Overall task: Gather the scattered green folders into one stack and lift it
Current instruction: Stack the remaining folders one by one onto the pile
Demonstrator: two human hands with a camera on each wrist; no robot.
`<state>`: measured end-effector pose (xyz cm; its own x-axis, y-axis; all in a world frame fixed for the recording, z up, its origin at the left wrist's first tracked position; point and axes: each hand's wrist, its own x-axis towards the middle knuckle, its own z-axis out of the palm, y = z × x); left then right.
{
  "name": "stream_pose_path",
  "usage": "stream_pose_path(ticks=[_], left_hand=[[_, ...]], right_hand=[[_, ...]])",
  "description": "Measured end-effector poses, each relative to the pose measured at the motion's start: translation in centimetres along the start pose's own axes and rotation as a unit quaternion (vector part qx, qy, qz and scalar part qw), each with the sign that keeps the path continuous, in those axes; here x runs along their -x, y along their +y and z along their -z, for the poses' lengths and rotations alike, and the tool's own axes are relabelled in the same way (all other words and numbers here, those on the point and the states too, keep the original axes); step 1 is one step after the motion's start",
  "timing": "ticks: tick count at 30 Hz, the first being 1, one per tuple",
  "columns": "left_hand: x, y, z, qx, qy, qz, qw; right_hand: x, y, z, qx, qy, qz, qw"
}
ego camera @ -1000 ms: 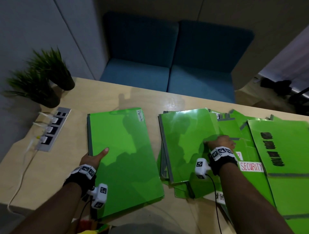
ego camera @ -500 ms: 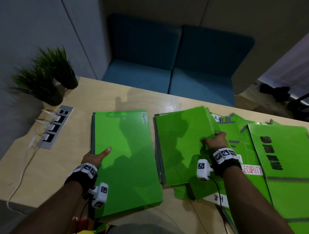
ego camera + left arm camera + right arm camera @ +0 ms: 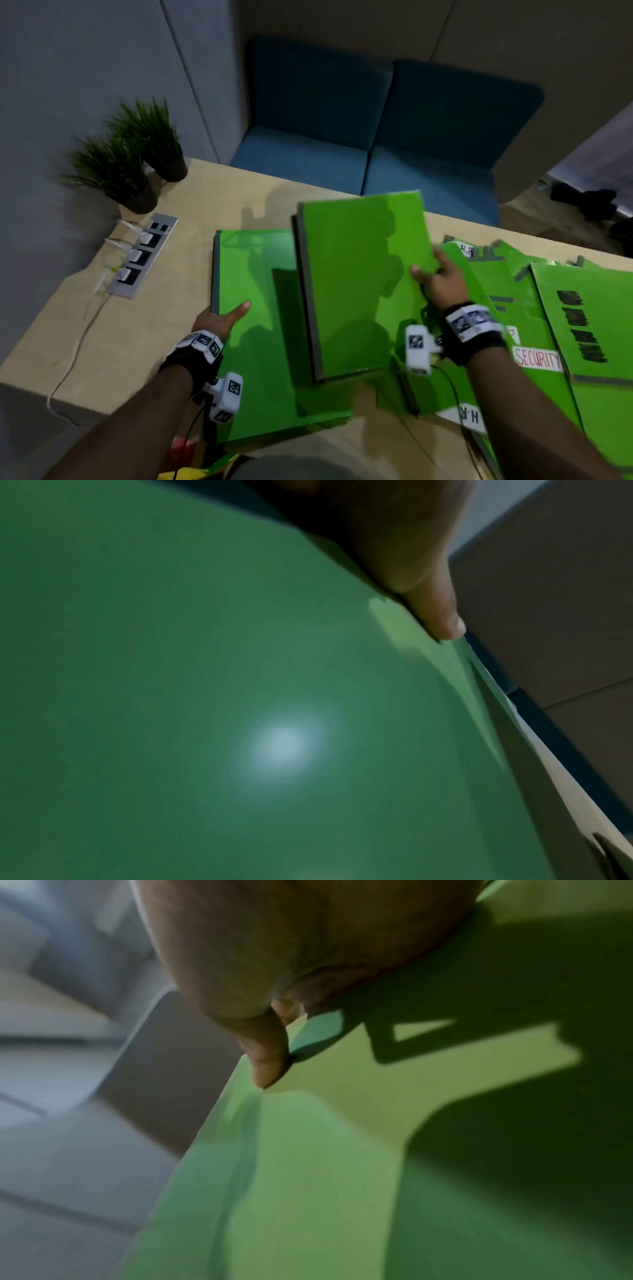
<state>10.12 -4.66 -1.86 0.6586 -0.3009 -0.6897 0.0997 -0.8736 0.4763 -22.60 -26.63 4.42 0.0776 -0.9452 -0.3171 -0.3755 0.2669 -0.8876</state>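
Note:
My right hand (image 3: 435, 277) pinches the right edge of a green folder (image 3: 352, 284), thumb on top, and holds it in the air above the gap between two groups. In the right wrist view the thumb (image 3: 267, 1053) presses on that folder's edge (image 3: 308, 1177). Below on the left lies another green folder (image 3: 253, 359); my left hand (image 3: 222, 317) grips its left edge with the thumb (image 3: 441, 615) on top of the cover (image 3: 240, 696). Several more green folders (image 3: 548, 325) lie overlapped on the right, some labelled SECURITY and H.R.
Two potted plants (image 3: 130, 161) stand at the wooden table's (image 3: 85, 342) back left corner. A power strip (image 3: 140, 255) with plugs and a trailing cable lies near them. A blue sofa (image 3: 359, 137) stands behind the table.
My right hand has lifted the top folder off the right pile and carried it left, over the left folder's right side. My left hand has stayed on the left folder's edge.

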Motion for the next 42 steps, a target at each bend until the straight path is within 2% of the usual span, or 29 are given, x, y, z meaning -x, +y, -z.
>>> stream_pose_path(ticks=[3,6,9,12,17,21,25,27,29,30,31,33,34,36,37,39,40,41,42], left_hand=[[-0.2,-0.7,-0.1,0.013,0.009,-0.005,1.000],[-0.3,-1.8,-0.5,0.059,-0.005,-0.016,0.998],[0.6,-2.4,-0.5,0.117,-0.045,-0.028,0.992],[0.4,-3.6,-0.4,0.090,-0.081,-0.058,0.991],[0.7,-4.2,0.3,0.042,-0.103,-0.099,0.989],[0.8,-3.9,0.1,0.035,-0.092,-0.087,0.991],[0.7,-3.7,0.0,-0.013,-0.068,-0.089,0.994],[0.7,-3.6,0.0,-0.018,-0.067,-0.090,0.994],[0.5,-3.7,-0.1,-0.020,-0.061,-0.087,0.994],[0.3,-3.8,-0.2,-0.022,-0.057,-0.086,0.994],[0.4,-3.8,-0.2,-0.025,-0.054,-0.082,0.995],[0.2,-3.8,-0.2,-0.033,-0.056,-0.078,0.995],[0.0,-3.8,-0.1,-0.034,-0.059,-0.081,0.994],[-0.7,-3.8,0.1,-0.048,-0.059,-0.088,0.993],[-1.2,-3.8,0.3,-0.061,-0.057,-0.092,0.992],[-2.1,-3.7,0.7,-0.080,-0.051,-0.101,0.990],[-2.2,-3.4,0.8,-0.086,-0.046,-0.104,0.990],[-2.1,-3.2,0.9,-0.093,-0.041,-0.101,0.990],[-2.1,-3.2,1.0,-0.096,-0.034,-0.098,0.990]], right_hand=[[2.9,3.8,-6.0,0.029,-0.071,-0.040,0.996],[5.0,6.6,-10.0,0.115,-0.121,-0.095,0.981],[5.4,7.4,-12.9,0.226,-0.152,-0.044,0.961],[5.0,6.5,-14.4,0.347,-0.164,-0.018,0.923],[4.2,5.2,-13.6,0.516,-0.210,-0.014,0.831],[3.5,4.5,-13.0,0.556,-0.219,-0.005,0.802],[3.9,4.1,-13.0,0.554,-0.217,0.036,0.803],[3.3,3.8,-11.6,0.488,-0.204,0.051,0.847],[2.0,4.3,-8.8,0.415,-0.124,0.082,0.897],[1.5,4.8,-7.1,0.407,-0.067,0.096,0.906],[1.1,5.5,-5.4,0.421,-0.020,0.085,0.903],[1.2,7.2,-2.5,0.482,-0.001,0.015,0.876],[1.4,7.9,-1.8,0.508,-0.018,-0.002,0.861],[1.9,8.8,-1.5,0.545,-0.068,0.012,0.836],[1.8,8.9,-1.6,0.546,-0.096,0.025,0.832],[1.3,7.9,-1.2,0.490,-0.111,0.047,0.864],[0.8,7.3,-0.5,0.455,-0.082,0.051,0.885],[0.3,7.0,0.5,0.443,-0.035,0.045,0.895],[-0.1,6.8,1.7,0.456,0.003,0.026,0.890]])
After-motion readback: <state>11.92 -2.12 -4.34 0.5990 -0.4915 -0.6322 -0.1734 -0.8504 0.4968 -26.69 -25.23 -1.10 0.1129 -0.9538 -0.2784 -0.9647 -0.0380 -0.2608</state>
